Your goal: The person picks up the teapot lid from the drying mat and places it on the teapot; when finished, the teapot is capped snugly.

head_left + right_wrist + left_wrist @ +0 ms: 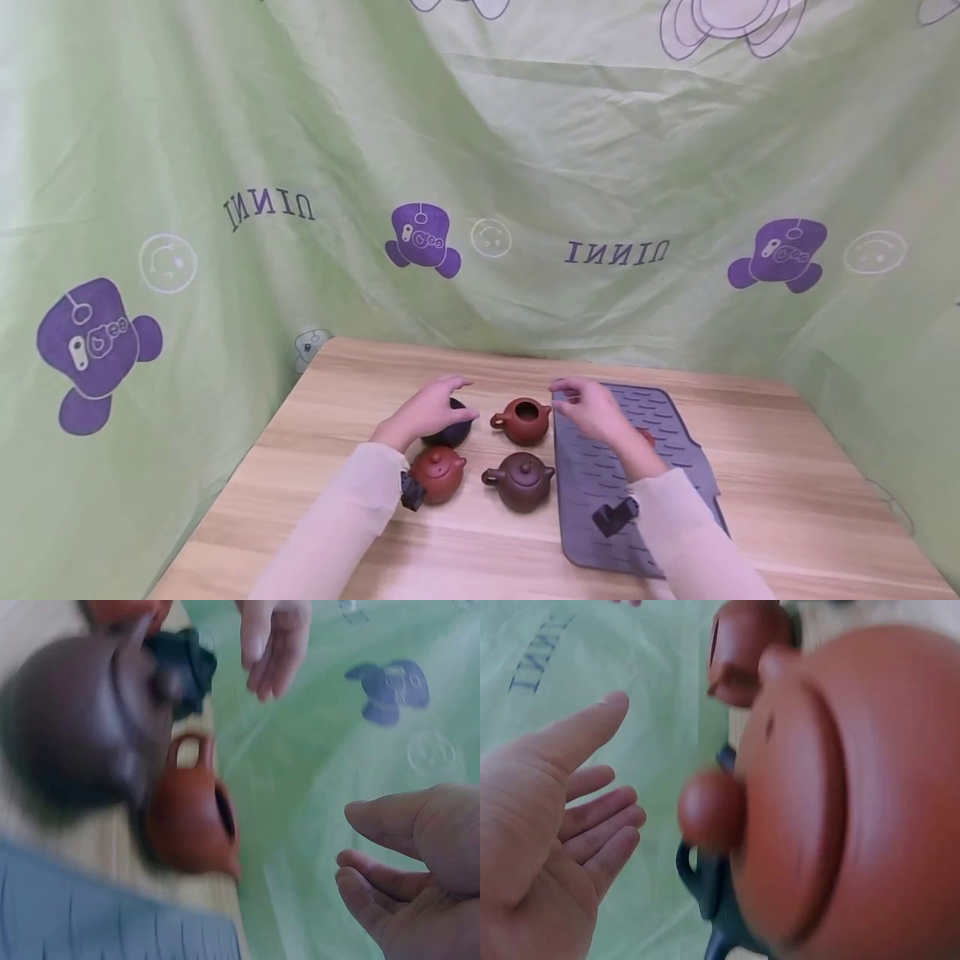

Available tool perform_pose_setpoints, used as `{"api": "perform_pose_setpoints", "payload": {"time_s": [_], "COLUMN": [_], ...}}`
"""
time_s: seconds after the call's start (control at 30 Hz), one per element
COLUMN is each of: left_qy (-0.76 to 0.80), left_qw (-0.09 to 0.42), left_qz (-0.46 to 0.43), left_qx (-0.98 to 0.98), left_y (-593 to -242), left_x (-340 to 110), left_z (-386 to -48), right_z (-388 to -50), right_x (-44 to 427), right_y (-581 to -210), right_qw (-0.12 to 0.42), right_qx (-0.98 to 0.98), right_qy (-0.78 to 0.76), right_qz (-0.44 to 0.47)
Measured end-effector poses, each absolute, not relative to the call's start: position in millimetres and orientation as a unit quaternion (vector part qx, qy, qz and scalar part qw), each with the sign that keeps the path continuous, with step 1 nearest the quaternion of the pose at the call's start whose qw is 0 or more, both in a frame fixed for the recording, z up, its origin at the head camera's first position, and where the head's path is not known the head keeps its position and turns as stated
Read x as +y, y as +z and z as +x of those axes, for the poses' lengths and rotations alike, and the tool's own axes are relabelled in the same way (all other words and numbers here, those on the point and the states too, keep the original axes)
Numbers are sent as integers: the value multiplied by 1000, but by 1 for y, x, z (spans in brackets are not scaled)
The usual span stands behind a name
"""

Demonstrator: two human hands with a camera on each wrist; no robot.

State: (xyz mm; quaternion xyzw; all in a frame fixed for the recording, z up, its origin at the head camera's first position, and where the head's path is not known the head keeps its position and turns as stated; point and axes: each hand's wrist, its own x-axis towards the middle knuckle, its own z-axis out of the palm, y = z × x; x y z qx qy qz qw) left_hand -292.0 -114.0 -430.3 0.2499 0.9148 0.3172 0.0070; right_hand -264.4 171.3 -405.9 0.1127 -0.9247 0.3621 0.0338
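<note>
My left hand (432, 410) hovers over a dark, nearly black teapot (452, 432), its fingers apart and holding nothing. Just below it, near the wrist, sits a red teapot (438, 477) with its lid on, large in the left wrist view. A reddish-brown teapot (527, 422) without a lid stands between the hands, its round opening facing up. In front of that is a purple-brown lidded teapot (523, 482). My right hand (592, 412) hangs above the left part of the grey mat, thumb and fingers parted around nothing. The right forearm partly hides a small red object (646, 437) on the mat.
The grey ridged mat (592, 533) lies on the right half of the wooden table (360, 375). A green printed cloth (525, 317) hangs behind the table and along both sides. Black camera mounts sit on both wrists, the left one close to the red teapot.
</note>
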Motion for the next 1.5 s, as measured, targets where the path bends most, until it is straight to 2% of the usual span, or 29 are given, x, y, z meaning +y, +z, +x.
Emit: {"api": "perform_pose_setpoints", "payload": {"time_s": [0.23, 0.57, 1.03, 1.5], "left_qy": [289, 271, 278, 341], "left_qw": [23, 49, 56, 53], "left_qz": [263, 274, 247, 234], "left_qx": [920, 921, 926, 909], "left_y": [-430, -439, -447, -458], "left_x": [-88, -60, -40, -30], "left_z": [-292, -300, -304, -308], "right_z": [-251, -242, -245, -250], "right_x": [226, 266, 290, 299], "right_y": [-414, -427, -457, -475], "right_qw": [43, 33, 35, 44], "right_qx": [-944, -941, -934, -937], "right_qy": [320, 334, 354, 347], "right_qz": [76, 36, -19, -22]}}
